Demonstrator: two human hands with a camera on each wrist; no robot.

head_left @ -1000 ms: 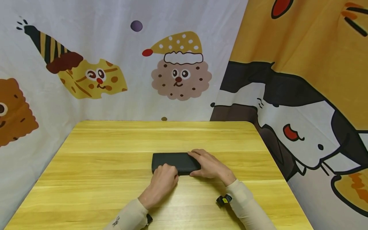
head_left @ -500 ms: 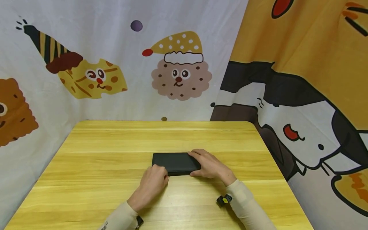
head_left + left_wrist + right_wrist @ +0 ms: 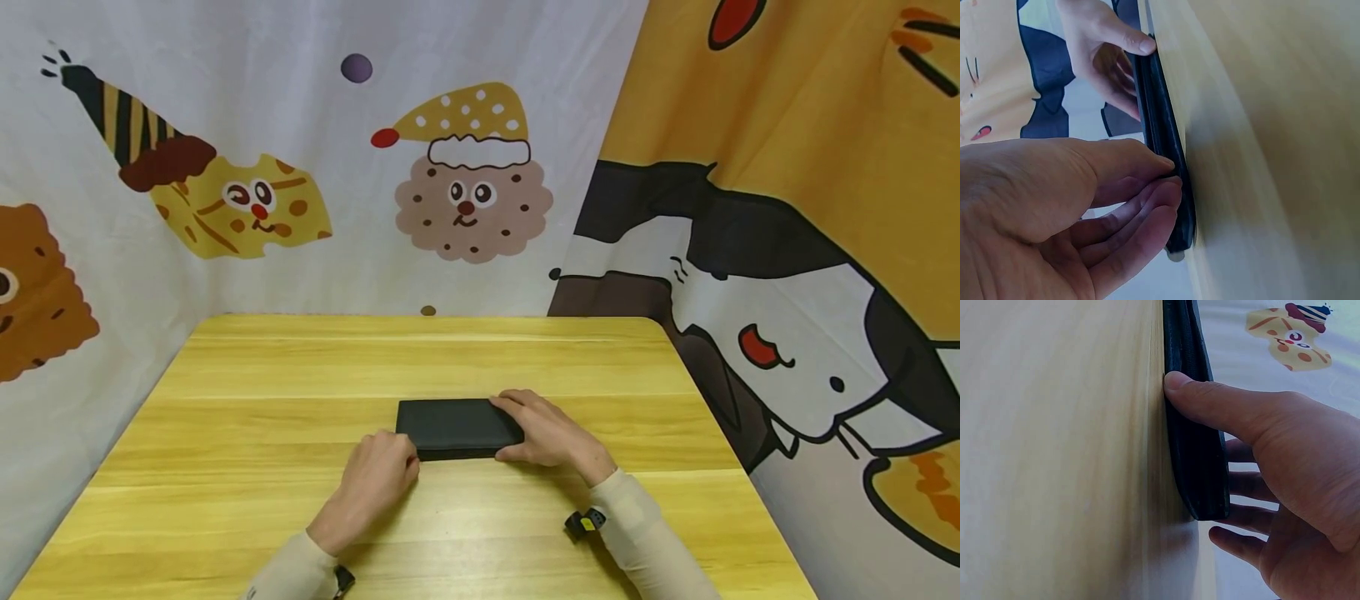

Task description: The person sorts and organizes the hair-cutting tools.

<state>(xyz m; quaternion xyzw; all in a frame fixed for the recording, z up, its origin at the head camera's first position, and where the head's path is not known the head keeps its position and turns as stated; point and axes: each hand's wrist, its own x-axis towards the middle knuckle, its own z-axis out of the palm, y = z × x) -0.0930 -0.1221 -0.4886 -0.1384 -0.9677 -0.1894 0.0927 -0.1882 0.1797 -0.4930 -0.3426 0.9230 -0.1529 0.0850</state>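
Note:
A black long zip wallet (image 3: 457,427) lies flat on the table, its zipped long edge toward me. In the right wrist view, zipper teeth (image 3: 1189,347) run along that edge. My left hand (image 3: 378,467) pinches thumb and fingers together at the wallet's near left corner, on the zip; the pull itself is hidden by the fingertips. At the wallet's right end, my right hand (image 3: 551,433) grips it, with the thumb (image 3: 1210,403) on the near edge and the fingers over the top and far side.
The wooden table (image 3: 300,358) carries the wallet. Printed curtains (image 3: 300,108) with cartoon figures hang behind the table and along its sides. A small black wrist camera (image 3: 584,523) sits by the right sleeve (image 3: 648,529).
My left hand has slid leftward along the wallet's near edge, from around its middle to the left corner. The right hand and the wallet have stayed in place.

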